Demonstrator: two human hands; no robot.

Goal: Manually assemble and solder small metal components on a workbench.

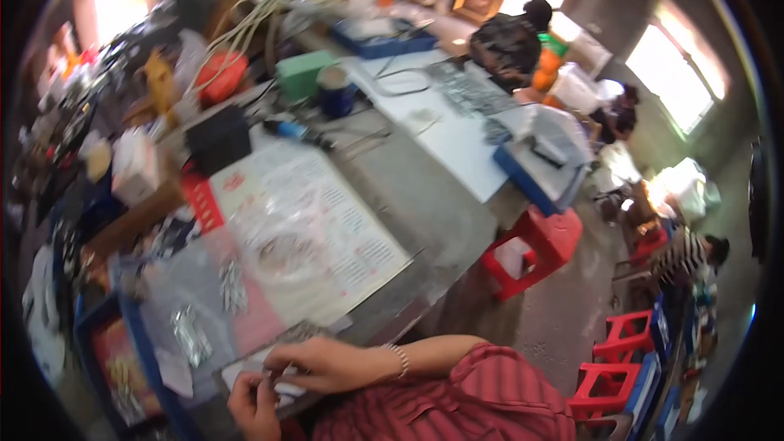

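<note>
At the bottom of the head view, both of my hands meet over a small white object (pixel 286 386) at the near edge of a grey workbench (pixel 425 196). My left hand (pixel 255 408) pinches it from below with closed fingers. From the right, my right hand (pixel 322 363), with a bead bracelet on its wrist, reaches across and presses its fingers on the same white piece. The picture is blurred, so what the piece is stays unclear. Just beyond my hands lie a large printed paper sheet (pixel 314 229) and a clear plastic bag (pixel 196 302) with small metal parts.
A blue tray (pixel 122 351) sits at the left. Boxes, a black case (pixel 219 139), a blue tin (pixel 335 90) and tubing crowd the bench's far side. Red plastic stools (pixel 535 249) stand on the floor to the right. Other people sit at the far end and at the right.
</note>
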